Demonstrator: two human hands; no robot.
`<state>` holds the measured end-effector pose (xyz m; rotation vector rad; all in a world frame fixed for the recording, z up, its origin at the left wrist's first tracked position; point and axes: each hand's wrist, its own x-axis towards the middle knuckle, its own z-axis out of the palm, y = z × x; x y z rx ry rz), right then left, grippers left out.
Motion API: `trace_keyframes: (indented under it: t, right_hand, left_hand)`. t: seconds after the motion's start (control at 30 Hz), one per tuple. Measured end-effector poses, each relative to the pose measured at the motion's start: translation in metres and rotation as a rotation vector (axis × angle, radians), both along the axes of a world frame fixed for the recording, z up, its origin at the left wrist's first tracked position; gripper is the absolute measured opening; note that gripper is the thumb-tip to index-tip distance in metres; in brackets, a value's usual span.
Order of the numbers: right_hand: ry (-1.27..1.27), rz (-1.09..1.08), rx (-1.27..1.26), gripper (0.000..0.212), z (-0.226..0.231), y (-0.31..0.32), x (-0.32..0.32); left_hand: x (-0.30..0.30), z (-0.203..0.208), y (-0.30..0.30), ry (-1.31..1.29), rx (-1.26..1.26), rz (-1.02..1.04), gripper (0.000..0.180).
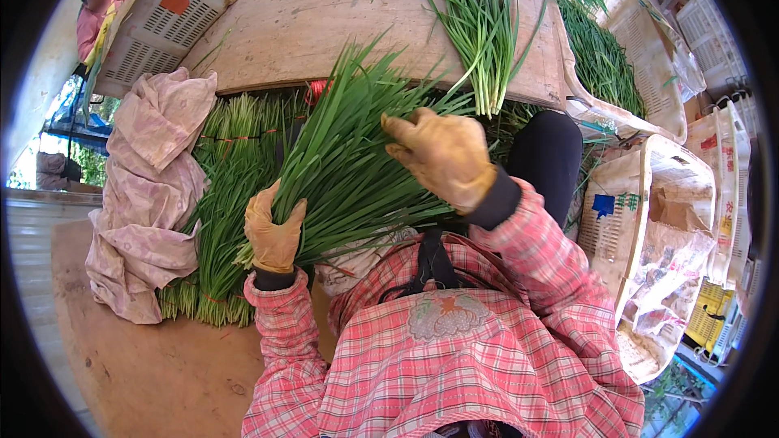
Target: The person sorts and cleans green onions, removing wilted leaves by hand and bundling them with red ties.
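Note:
A thick bunch of green garlic chives (349, 146) fans up and to the right from my left hand (274, 231). That hand, in a yellowish glove, is closed round the stem end. My right hand (446, 154), gloved too, hangs over the leafy side of the bunch. Its fingers are half bent with a gap between them, and I see nothing held there. Tied bundles of chives (223, 219) lie to the left of the bunch. Ahead, a loose pile of chives (483, 32) rests on the wooden board (324, 8), stems toward me.
A crumpled pink cloth (150, 186) lies left of the bundles. White plastic crates stand on the right: one crate (621, 227) contains plastic film, and chives (600, 49) fill another. A further crate (166, 20) is at the far left, with a person (97, 16) beyond it. Red tie (316, 91) lies at the board's edge.

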<state>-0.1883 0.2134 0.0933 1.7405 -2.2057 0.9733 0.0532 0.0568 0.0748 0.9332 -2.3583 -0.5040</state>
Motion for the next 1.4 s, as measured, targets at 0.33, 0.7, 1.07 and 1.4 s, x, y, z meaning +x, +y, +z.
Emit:
trace_keyframes:
  t: [0.33,0.7,1.07,1.4]
  right_hand:
    - [-1.116,-0.1,-0.078,0.011,-0.011,0.048,-0.027]
    - [-0.68,0.02,-0.302,0.016,0.002,0.079,-0.041]
    - [-0.578,0.281,0.187,0.029,-0.065,0.081,0.012]
    - [-0.178,-0.014,0.059,0.024,-0.044,0.045,0.001]
  left_hand:
    - [-0.001,0.009,0.011,-0.216,-0.216,-0.106,0.059]
    - [-0.015,0.013,0.057,-0.553,-0.262,-0.348,0.074]
    - [-0.003,0.01,0.066,-0.51,-0.239,-0.369,0.054]
    - [0.001,0.003,0.067,-0.453,-0.312,-0.335,0.051]
